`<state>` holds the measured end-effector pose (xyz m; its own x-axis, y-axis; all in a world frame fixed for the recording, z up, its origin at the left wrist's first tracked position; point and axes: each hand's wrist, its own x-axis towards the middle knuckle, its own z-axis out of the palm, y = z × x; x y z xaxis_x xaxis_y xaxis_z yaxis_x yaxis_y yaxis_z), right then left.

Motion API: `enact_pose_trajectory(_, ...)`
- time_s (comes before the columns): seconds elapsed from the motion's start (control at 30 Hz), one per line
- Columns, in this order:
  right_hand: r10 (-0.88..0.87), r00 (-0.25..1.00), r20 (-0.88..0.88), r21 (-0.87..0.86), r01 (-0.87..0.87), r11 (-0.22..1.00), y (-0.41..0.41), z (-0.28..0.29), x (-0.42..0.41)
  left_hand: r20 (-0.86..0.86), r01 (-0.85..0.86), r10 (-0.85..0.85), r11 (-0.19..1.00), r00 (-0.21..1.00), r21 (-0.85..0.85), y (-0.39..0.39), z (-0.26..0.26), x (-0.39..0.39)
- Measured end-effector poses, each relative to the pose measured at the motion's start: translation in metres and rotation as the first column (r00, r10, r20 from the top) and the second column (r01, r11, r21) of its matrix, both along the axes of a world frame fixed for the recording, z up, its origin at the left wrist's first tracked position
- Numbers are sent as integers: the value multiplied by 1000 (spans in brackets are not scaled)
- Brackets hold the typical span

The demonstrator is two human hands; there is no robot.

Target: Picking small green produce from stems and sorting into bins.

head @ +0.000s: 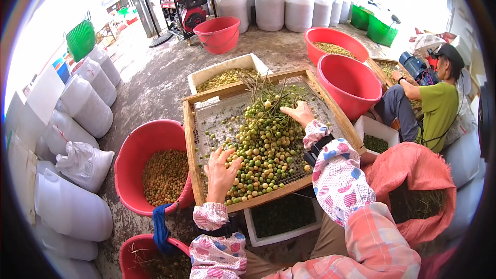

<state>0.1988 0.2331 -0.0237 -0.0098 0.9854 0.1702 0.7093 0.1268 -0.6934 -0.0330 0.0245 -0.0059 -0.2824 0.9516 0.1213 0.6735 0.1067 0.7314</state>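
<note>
A wooden-framed wire-mesh sieve (189, 151) lies tilted in front of me, with a heap of small green and yellow round fruits (255, 151) on it. Thin brown stems (260, 90) stick out of the heap towards the far side. My left hand (221, 172) rests at the heap's near left edge, fingers spread, with no fruit plainly gripped. At the right of the stems is my right hand (300, 113), its fingers partly curled against the stems and fruit; whether it pinches any is hidden.
Red tubs (130, 170) of fruit stand left and far right. White foam boxes (285, 236) sit below and behind the sieve. A red woven sack (410, 162) is at my right. Beyond it a co-worker (438, 100) sits at another sieve. White plastic barrels (83, 104) line the left and back.
</note>
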Motion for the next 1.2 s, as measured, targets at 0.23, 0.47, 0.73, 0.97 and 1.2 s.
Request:
enact_pose_trajectory(0.23,87,843,-531,-108,-169,980,-28,36,13,34,15,-22,984,999,175,-3,4,-1)
enact_pose_trajectory(0.47,340,659,-670,183,-297,937,-57,78,6,124,61,-84,982,989,177,1,13,25)
enact_pose_trajectory(0.73,323,814,-482,274,-210,938,-44,103,34,109,167,-193,963,975,214,21,6,58)
enact_pose_trajectory(0.97,332,524,-785,149,-361,921,-72,119,40,574,61,-144,985,806,162,27,12,65)
enact_pose_trajectory(1.2,216,403,-889,-17,-502,865,-100,69,11,927,186,-278,954,250,236,25,16,69)
